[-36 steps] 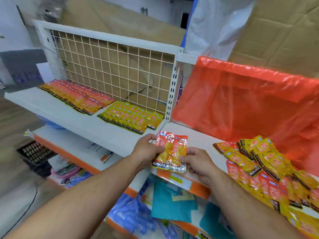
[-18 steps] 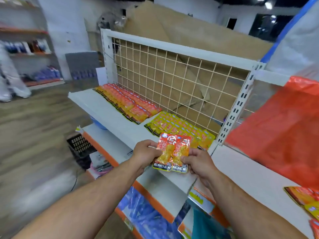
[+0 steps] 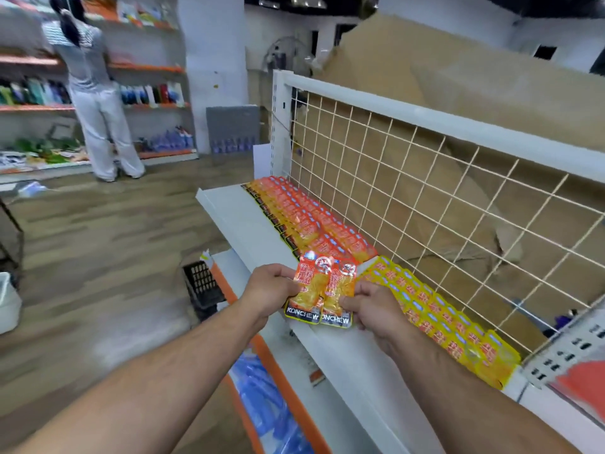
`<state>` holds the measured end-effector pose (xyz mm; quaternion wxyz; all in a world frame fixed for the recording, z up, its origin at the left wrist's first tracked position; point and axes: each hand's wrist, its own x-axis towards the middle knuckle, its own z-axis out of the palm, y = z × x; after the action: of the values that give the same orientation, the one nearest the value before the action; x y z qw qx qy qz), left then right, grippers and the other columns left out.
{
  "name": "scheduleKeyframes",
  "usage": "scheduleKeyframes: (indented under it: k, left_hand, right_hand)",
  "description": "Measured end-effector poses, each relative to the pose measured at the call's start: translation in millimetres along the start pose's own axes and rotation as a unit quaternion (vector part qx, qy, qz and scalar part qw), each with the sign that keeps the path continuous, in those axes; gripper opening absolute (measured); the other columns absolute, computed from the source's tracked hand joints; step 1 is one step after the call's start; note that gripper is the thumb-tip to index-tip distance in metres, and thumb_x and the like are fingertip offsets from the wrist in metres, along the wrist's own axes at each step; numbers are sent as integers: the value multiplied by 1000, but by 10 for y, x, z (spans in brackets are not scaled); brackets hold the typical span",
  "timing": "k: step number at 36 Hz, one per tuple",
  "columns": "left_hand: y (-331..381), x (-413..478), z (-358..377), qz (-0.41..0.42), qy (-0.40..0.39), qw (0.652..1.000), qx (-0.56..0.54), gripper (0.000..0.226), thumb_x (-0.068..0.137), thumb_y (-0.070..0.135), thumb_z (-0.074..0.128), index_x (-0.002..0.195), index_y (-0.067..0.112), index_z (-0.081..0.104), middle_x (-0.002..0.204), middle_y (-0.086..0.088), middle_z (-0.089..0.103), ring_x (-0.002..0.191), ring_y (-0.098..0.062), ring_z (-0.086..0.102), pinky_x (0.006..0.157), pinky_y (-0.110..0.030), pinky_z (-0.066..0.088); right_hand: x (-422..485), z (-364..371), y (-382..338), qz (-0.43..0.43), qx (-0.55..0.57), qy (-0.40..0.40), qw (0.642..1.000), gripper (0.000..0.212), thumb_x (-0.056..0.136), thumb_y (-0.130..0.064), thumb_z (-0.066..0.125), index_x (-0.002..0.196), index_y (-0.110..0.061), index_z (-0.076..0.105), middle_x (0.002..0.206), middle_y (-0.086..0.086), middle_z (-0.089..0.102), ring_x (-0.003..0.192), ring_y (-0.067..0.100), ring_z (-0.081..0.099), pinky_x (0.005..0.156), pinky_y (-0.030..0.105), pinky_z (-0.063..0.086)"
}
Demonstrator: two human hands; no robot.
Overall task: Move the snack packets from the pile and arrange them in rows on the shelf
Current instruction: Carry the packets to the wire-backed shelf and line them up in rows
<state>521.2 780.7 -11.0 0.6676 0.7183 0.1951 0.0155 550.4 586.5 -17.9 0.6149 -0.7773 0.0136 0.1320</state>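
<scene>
two orange konchew snack packets [image 3: 319,294] held side by side above front edge of white shelf [image 3: 235,213]; left hand [image 3: 271,290] pinches left packet's edge, right hand [image 3: 371,308] pinches right packet. behind them, row of orange packets [image 3: 304,221] and row of yellow packets [image 3: 438,319] lie along wire mesh back panel [image 3: 425,198]. person in striped top [image 3: 86,90] stands at far shelving.

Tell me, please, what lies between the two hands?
Two orange snack packets, side by side; the left hand pinches one edge and the right hand the other, in the head view.
</scene>
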Motion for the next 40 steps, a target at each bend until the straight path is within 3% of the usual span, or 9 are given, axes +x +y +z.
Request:
scheduleKeyframes:
  k: [2,5,11,14,20,27,31,33,40]
  left_hand:
    - [14,167,-147,-3,8,1000,-7,20,83,-10,65,77,8,65,55,2,63,37,-2,54,37,-13,37]
    - [-9,457,-396,-8,13,1000,-15,16,83,-10,66,81,6,67,67,-5,67,45,-7,61,41,-16,41]
    - [-4,1147,-968,3,8,1000,-17,17,82,-8,66,79,8,68,75,-8,72,65,-22,67,64,-30,53]
    - [62,1491,-1296,12,2,1000,-20,18,81,-9,68,77,9,67,76,-10,71,67,-24,65,64,-29,52]
    - [148,2118,-1868,24,-29,999,0,16,78,-7,72,76,9,68,71,-10,69,67,-23,63,67,-34,50]
    - [184,2743,-2257,10,-41,999,15,18,78,-5,73,74,11,65,68,-9,69,61,-22,63,63,-35,50]
    - [252,3108,-2323,28,-49,998,40,18,77,-9,73,75,8,66,66,-6,68,53,-10,60,51,-21,47]
    - [292,3308,-2329,32,-48,997,59,21,75,-10,75,74,9,66,66,-4,68,54,-9,59,54,-20,48]
    - [425,4041,-2333,25,-47,992,117,23,72,-3,77,70,17,66,58,3,64,52,-13,53,63,-29,47]
  right_hand:
    - [188,156,-72,-8,-4,-6,1000,33,84,1,71,61,-17,54,49,-5,50,45,13,37,45,24,28]
    - [455,425,-172,-13,-12,-6,1000,41,84,2,71,57,-19,48,44,-9,44,44,13,35,45,25,27]
    - [968,1044,-396,-14,-29,5,999,44,84,0,72,59,-19,41,49,0,41,50,16,34,46,25,26]
    - [1189,1409,-555,-20,-36,6,999,41,82,-4,74,64,-19,40,66,11,37,54,16,31,48,27,25]
    - [1549,2040,-832,-27,-37,24,999,43,79,6,68,60,-16,37,55,13,47,42,14,41,45,26,24]
    - [2027,2463,-1020,-16,-49,24,998,41,81,4,69,63,-16,38,67,19,49,41,11,46,46,27,26]
    - [2379,2566,-1076,-12,-51,35,998,40,80,2,71,64,-16,39,68,20,49,40,11,44,46,28,26]
    - [2568,2597,-1090,-10,-53,36,998,39,81,3,71,64,-15,40,69,20,48,39,9,46,47,29,26]
    - [3215,2684,-1157,9,-56,60,997,38,86,1,70,66,-14,41,52,8,47,34,3,44,45,25,27]
